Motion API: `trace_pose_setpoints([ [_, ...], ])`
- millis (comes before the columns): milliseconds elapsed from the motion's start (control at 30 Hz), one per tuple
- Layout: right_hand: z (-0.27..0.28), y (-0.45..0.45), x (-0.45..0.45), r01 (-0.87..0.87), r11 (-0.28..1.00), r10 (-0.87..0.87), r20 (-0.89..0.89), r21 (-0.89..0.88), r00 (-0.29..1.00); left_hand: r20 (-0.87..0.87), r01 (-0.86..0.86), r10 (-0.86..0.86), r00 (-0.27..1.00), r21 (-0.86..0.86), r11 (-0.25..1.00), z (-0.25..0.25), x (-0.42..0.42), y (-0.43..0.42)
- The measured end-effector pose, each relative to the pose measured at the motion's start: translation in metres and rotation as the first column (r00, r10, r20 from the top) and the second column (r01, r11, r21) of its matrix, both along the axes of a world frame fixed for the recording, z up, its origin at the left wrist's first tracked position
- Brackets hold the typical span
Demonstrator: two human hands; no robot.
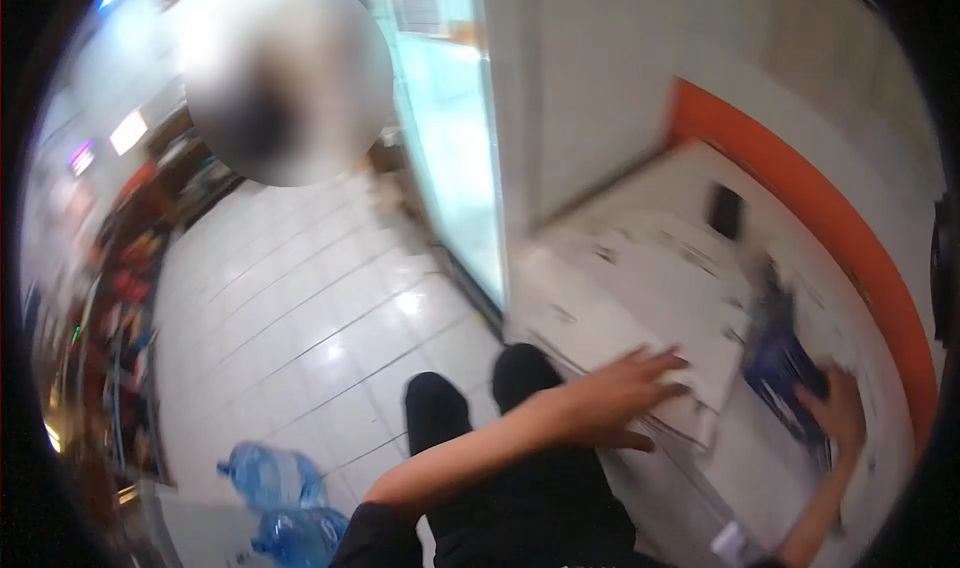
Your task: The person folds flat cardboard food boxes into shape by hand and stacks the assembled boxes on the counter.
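My left hand [628, 398] reaches across my lap with its fingers spread and nothing in them, over the near edge of a white sheet or board [650, 313] with dark marks on it. To the right, my right hand [842, 413] grips the side of a dark blue box-like thing [778, 376] with pale marks. Motion blur hides its exact kind. It is over the white tabletop [850, 343], beside the sheet. Farther back on the table is a small black object [725, 211], also blurred.
An orange band [830, 228] edges the table's back. Two blue-tinted water bottles [275, 478] lie on the tiled floor [300, 318] at my left. A glass door [450, 138] stands ahead, near a blurred-out area. Shelves of goods [120, 318] line the left.
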State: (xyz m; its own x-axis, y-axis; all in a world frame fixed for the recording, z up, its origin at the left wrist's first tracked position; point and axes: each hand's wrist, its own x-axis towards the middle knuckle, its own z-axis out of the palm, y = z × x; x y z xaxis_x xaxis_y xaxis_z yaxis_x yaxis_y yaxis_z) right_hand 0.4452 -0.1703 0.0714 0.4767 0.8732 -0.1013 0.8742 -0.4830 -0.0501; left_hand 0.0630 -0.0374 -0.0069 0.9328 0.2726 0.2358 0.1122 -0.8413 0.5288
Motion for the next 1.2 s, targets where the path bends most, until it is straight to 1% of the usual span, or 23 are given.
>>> trace_pose_setpoints([
  [133, -0.036, 0.002, 0.037, 0.024, 0.991, -0.034, 0.074, 0.13, 0.997, -0.128, 0.061, -0.067, 0.989, -0.052, 0.997, -0.009, 0.015, 0.036],
  [167, -0.016, 0.001, 0.017, 0.06, 0.998, -0.06, 0.001, 0.036, 0.998, -0.124, 0.071, -0.081, 0.989, -0.086, 0.994, -0.008, 0.016, 0.042],
  [267, 0.003, -0.006, 0.009, -0.195, 0.974, 0.204, -0.071, 0.11, 0.976, -0.078, 0.119, -0.13, 0.988, -0.129, 0.984, -0.009, 0.022, 0.046],
  [300, -0.031, -0.01, 0.034, -0.434, 0.84, 0.399, 0.173, 0.325, 0.901, -0.107, 0.147, -0.161, 0.981, -0.131, 0.981, -0.004, 0.022, 0.05],
  [400, -0.047, -0.009, -0.001, -0.46, 0.751, 0.236, 0.458, 0.474, 0.857, -0.202, 0.135, -0.184, 0.962, -0.234, 0.963, 0.012, 0.021, 0.058],
  [433, -0.037, -0.018, -0.027, -0.447, 0.719, 0.34, 0.292, 0.531, 0.894, -0.239, 0.128, -0.201, 0.95, -0.288, 0.949, 0.016, 0.024, 0.057],
  [500, -0.014, -0.013, -0.084, -0.357, 0.651, 0.524, -0.057, 0.67, 0.849, -0.248, 0.134, -0.16, 0.956, -0.119, 0.984, 0.026, 0.024, 0.062],
  [567, -0.029, -0.021, -0.103, -0.455, 0.693, 0.665, -0.253, 0.56, 0.703, -0.05, 0.112, -0.115, 0.992, -0.045, 0.993, 0.02, 0.027, 0.069],
  [600, -0.036, -0.023, -0.119, -0.484, 0.706, 0.692, -0.354, 0.518, 0.63, 0.026, -0.013, 0.01, 1.0, 0.098, 0.995, 0.035, 0.019, 0.061],
  [633, -0.037, -0.016, -0.147, -0.486, 0.713, 0.697, -0.434, 0.505, 0.571, 0.001, -0.095, 0.095, 0.995, -0.047, 0.994, 0.052, 0.016, 0.058],
  [667, -0.054, -0.01, -0.162, -0.508, 0.709, 0.693, -0.352, 0.489, 0.629, 0.228, -0.145, 0.162, 0.96, -0.086, 0.986, 0.056, 0.01, 0.054],
  [700, -0.067, -0.007, -0.172, -0.533, 0.705, 0.687, -0.265, 0.467, 0.677, 0.478, -0.203, 0.138, 0.867, 0.086, 0.975, 0.049, 0.007, 0.057],
  [767, -0.066, -0.009, -0.177, -0.489, 0.749, 0.636, -0.279, 0.447, 0.719, 0.533, -0.35, 0.347, 0.772, -0.099, 0.932, 0.071, -0.014, 0.042],
  [800, -0.063, -0.003, -0.179, -0.482, 0.754, 0.629, -0.279, 0.446, 0.725, 0.601, -0.47, 0.416, 0.682, -0.076, 0.88, 0.081, -0.02, 0.029],
  [867, -0.065, -0.005, -0.189, -0.363, 0.742, 0.643, -0.443, 0.564, 0.625, 0.759, -0.475, 0.261, 0.596, 0.071, 0.877, 0.07, -0.03, 0.014],
  [900, -0.083, -0.013, -0.198, -0.323, 0.728, 0.67, -0.527, 0.605, 0.523, 0.738, -0.344, 0.168, 0.654, 0.092, 0.934, 0.062, -0.034, -0.002],
  [933, -0.087, -0.014, -0.208, -0.214, 0.711, 0.699, -0.642, 0.669, 0.316, 0.713, -0.209, 0.07, 0.698, 0.108, 0.972, 0.054, -0.035, -0.019],
  [967, -0.088, -0.014, -0.219, -0.099, 0.707, 0.708, -0.702, 0.701, 0.08, 0.622, -0.072, 0.011, 0.783, 0.074, 0.995, 0.052, -0.036, -0.035],
  [1000, -0.085, -0.012, -0.242, 0.083, 0.717, 0.685, -0.678, 0.692, -0.268, 0.607, -0.012, 0.041, 0.794, -0.052, 0.999, 0.047, -0.044, -0.049],
  [1067, -0.063, -0.004, -0.276, 0.154, 0.706, 0.674, -0.591, 0.691, -0.443, 0.625, 0.036, 0.228, 0.747, -0.38, 0.924, 0.036, -0.069, -0.076],
  [1133, -0.033, 0.016, -0.291, -0.091, 0.544, 0.812, -0.551, 0.834, -0.192, 0.647, 0.053, 0.584, 0.49, -0.691, 0.721, 0.03, -0.085, -0.102],
  [1167, -0.026, 0.027, -0.297, -0.219, 0.405, 0.895, -0.434, 0.888, -0.101, 0.613, 0.123, 0.724, 0.316, -0.783, 0.609, 0.028, -0.093, -0.116],
  [1200, -0.033, 0.037, -0.306, -0.36, 0.157, 0.974, -0.205, 0.919, -0.098, 0.605, 0.079, 0.758, 0.244, -0.791, 0.606, 0.026, -0.109, -0.122],
])
